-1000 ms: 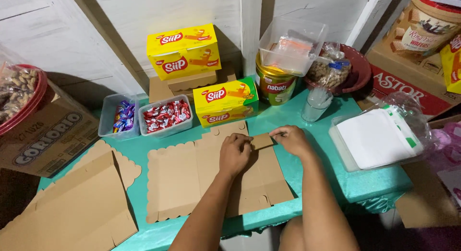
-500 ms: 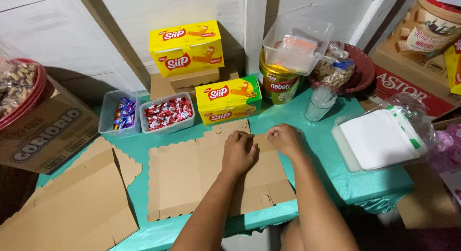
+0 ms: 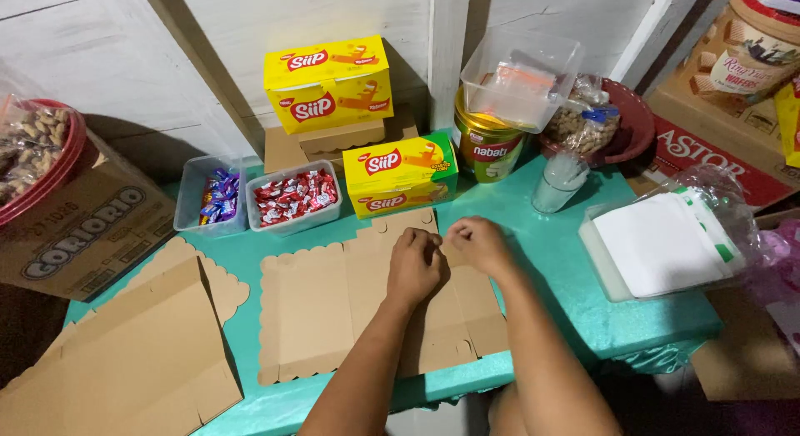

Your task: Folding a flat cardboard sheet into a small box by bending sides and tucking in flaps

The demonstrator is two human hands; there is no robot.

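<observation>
A flat brown cardboard box blank (image 3: pixel 317 307) with scalloped edges lies unfolded on the teal table (image 3: pixel 533 261). My left hand (image 3: pixel 414 265) rests knuckles up on the blank's upper middle, fingers curled at a flap near the top edge. My right hand (image 3: pixel 477 243) is right beside it, fingertips pinching the same flap edge. Both forearms reach in from the bottom of the view. Just beyond the hands stands a yellow and green snack box (image 3: pixel 400 173).
Two clear tubs of wrapped candies (image 3: pixel 292 198) sit at the back left, with a yellow box (image 3: pixel 327 82) on a carton behind them. A yellow tin (image 3: pixel 486 148), a plastic cup (image 3: pixel 557 182), a white lidded container (image 3: pixel 658 244) and more cardboard blanks (image 3: pixel 125 361) surround the work area.
Both hands have drawn closer together at the top flap of the blank. The view has shifted slightly; the blank stays flat on the table.
</observation>
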